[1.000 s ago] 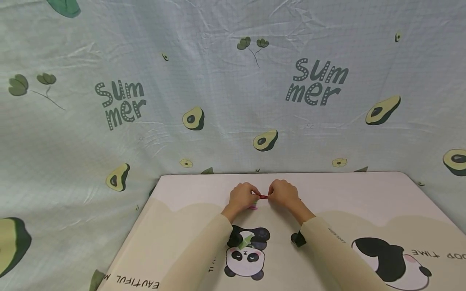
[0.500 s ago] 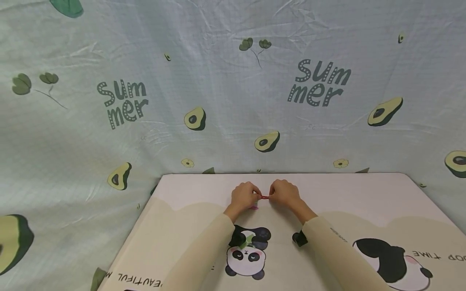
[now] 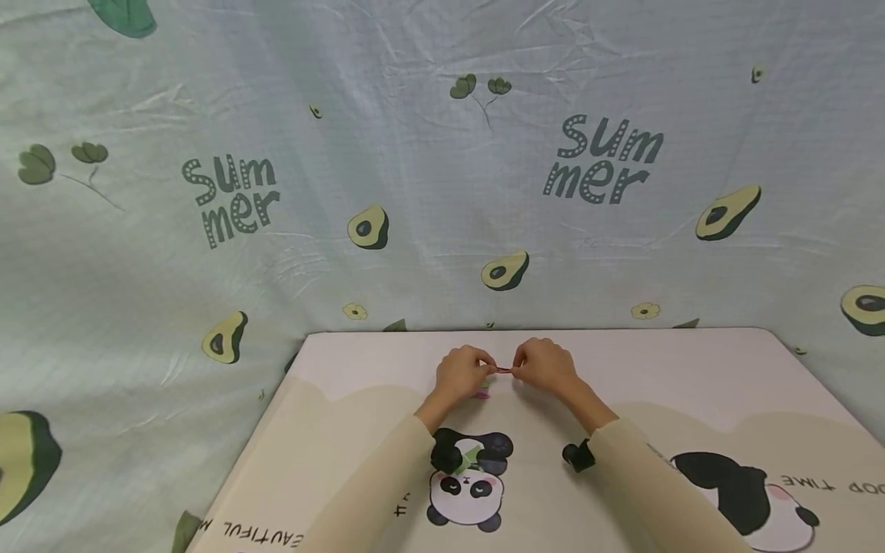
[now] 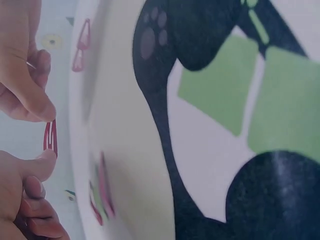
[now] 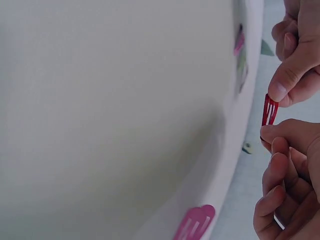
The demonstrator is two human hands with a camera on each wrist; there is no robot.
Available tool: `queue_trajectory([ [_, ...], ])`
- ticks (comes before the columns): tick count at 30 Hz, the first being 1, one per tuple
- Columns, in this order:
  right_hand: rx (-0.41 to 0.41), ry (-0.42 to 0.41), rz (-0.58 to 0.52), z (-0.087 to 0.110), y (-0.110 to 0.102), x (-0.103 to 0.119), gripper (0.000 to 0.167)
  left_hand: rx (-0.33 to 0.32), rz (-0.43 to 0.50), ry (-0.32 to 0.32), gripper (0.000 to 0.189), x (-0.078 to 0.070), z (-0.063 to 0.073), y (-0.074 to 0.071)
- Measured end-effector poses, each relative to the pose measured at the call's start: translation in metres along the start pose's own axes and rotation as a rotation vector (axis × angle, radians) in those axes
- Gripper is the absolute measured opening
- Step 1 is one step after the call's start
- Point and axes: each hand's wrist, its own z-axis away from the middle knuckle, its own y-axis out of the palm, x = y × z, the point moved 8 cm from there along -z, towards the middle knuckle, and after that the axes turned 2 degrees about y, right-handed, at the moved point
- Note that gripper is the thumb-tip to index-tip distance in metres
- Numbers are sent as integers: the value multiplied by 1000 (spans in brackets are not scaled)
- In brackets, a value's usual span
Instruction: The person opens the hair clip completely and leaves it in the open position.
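A small red snap hair clip (image 3: 504, 370) hangs between both hands over the far part of the table. My left hand (image 3: 462, 372) pinches one end between thumb and fingers. The other end is pinched by my right hand (image 3: 542, 362). In the right wrist view the red hair clip (image 5: 270, 109) shows its slotted middle, with a thumb near each end. Close to my left hand lies a small group of pink, green and red hair clips (image 4: 102, 197). On my right hand's side a pink hair clip (image 5: 194, 223) lies near the table's far edge.
The table (image 3: 387, 357) bears a pale cover printed with pandas and lettering. Behind its far edge hangs a cloth (image 3: 429, 153) with avocado and "summer" prints. A black wrist device (image 3: 578, 455) shows beside the right sleeve.
Both hands keep their pinch on the red hair clip, which has risen slightly. My right wrist and forearm have shifted a little to the right.
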Motion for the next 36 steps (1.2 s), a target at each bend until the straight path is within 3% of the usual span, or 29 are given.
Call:
queue_trajectory([
  [20, -174, -114, -23, 56, -50, 18, 7, -73, 129, 98, 12, -37, 36, -27],
  [29, -230, -132, -74, 83, -61, 19, 5, -107, 191, 125, 10, -52, 58, -36],
  [36, -241, -147, -134, 100, -63, 17, 5, -118, 259, 134, 8, -57, 71, -35],
])
